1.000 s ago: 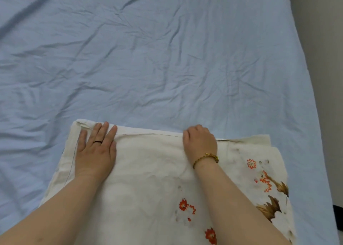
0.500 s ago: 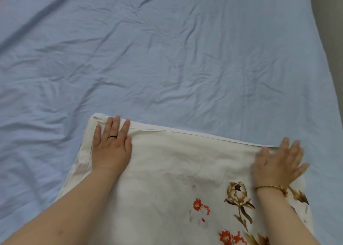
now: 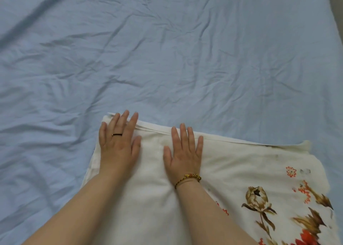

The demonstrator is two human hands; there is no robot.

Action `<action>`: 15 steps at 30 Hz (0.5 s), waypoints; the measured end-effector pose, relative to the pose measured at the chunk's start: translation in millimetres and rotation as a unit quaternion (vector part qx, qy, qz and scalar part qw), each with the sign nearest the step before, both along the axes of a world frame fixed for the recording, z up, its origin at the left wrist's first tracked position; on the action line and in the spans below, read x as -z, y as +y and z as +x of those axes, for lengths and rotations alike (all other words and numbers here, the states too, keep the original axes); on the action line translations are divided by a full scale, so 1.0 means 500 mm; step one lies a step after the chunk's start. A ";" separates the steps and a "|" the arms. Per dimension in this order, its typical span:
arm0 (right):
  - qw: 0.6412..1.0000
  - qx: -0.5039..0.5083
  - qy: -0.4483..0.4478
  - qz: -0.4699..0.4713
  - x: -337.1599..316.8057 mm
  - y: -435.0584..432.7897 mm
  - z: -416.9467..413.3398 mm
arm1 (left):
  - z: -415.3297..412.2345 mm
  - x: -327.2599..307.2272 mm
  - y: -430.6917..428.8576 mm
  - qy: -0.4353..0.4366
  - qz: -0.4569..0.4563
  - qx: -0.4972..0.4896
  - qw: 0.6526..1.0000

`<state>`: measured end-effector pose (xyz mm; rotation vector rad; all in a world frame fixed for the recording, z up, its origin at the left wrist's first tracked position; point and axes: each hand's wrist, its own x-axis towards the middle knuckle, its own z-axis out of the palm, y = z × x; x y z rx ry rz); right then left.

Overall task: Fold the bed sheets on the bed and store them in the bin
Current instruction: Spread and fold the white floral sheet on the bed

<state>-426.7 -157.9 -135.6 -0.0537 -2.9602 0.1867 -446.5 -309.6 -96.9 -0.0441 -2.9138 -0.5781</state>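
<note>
One white sheet (image 3: 232, 179) lies folded flat on the near right part of the bed, with several layers showing along its far edge. Brown and orange flower print on its right part. The left part is plain white with a few faint grey marks.

Left hand (image 3: 118, 146) lies palm down on the sheet's far left corner, fingers straight and close together, tips reaching the far edge. It grips nothing. Right hand (image 3: 183, 155) is just beside it, not touching it, also palm down, fingers straight and slightly spread, pressing the sheet near the far edge. It grips nothing.

Dark ring (image 3: 117, 134) on a left finger, gold and red bracelet (image 3: 188, 177) at the right wrist. Both bare forearms come in from the bottom edge over the sheet.

Wrinkled blue bed cover (image 3: 167, 59) lies under the sheet and fills the view to the left and far side. Grey strip (image 3: 336, 7) at the top right corner past the bed's edge; cannot tell whether wall or floor.
</note>
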 end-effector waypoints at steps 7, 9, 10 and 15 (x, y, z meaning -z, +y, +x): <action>1.000 0.009 -0.016 0.003 0.001 -0.004 0.003 | -0.143 -0.036 -0.076 -0.310 0.143 -0.048 0.939; 1.000 0.010 -0.009 0.001 0.009 -0.004 0.004 | -0.168 -0.049 -0.088 -0.378 0.104 -0.030 0.920; 1.000 0.010 -0.005 0.003 0.011 -0.004 0.006 | -0.174 -0.054 -0.090 -0.404 0.085 -0.021 0.910; 1.000 0.006 0.007 0.002 0.019 -0.002 0.005 | -0.192 -0.073 -0.078 -0.422 0.017 0.037 0.906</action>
